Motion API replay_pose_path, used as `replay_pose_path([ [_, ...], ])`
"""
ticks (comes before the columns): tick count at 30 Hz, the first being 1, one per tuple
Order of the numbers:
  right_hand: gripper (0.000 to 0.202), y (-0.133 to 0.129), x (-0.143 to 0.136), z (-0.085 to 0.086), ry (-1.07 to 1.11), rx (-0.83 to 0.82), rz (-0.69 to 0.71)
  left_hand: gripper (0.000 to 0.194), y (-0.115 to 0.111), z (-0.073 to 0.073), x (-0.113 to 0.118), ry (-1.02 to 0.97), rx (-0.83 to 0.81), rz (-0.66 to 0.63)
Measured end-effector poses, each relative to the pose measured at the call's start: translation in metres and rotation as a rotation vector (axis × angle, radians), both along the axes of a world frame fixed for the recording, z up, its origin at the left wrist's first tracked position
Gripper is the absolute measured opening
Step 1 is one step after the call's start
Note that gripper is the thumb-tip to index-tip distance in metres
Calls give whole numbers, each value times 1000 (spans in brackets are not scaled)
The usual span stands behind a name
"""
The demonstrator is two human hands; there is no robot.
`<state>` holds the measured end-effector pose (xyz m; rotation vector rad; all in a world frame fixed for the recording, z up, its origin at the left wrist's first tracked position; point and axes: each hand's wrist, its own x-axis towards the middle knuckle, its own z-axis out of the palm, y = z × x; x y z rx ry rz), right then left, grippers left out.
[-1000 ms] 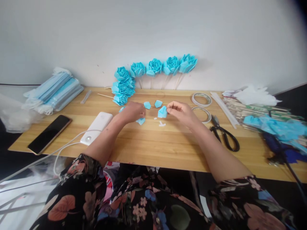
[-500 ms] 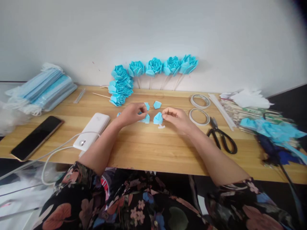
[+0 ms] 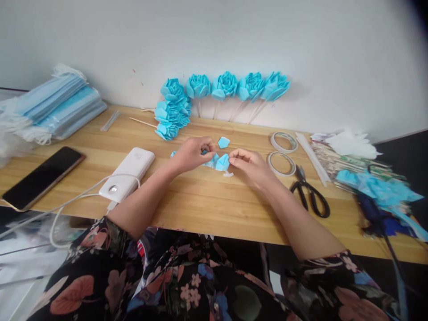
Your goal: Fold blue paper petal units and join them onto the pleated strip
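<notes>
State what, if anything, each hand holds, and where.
Right hand: a folded blue piece, pinched at its right edge. Left hand: near another blue piece; whether gripping it cannot be told.

No legible text, lit digits point(image 3: 113, 189) on white power bank point(image 3: 129, 169) too small to read

my left hand point(image 3: 195, 154) covers part of some blue pieces point(image 3: 211, 162); clear plastic point(image 3: 8, 145) cut at left edge, blurry.

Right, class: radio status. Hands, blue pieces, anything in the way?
Right hand pinching folded blue piece. Left hand at more blue pieces alongside, grip unclear. Loose blue piece just beyond. Possible obstruction: small white scrap close in front.
</notes>
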<state>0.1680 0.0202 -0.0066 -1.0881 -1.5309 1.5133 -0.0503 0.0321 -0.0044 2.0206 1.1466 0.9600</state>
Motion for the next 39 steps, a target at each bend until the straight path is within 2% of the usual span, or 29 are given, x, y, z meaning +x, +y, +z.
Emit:
replay_pose_path([
  [25, 20, -1, -7, -5, -65, 15, -54, 4, -3, 1, 3, 14, 32, -10],
  [39, 20, -1, -8, -8, -51, 12, -54, 19, -4, 2, 5, -23, -24, -66],
])
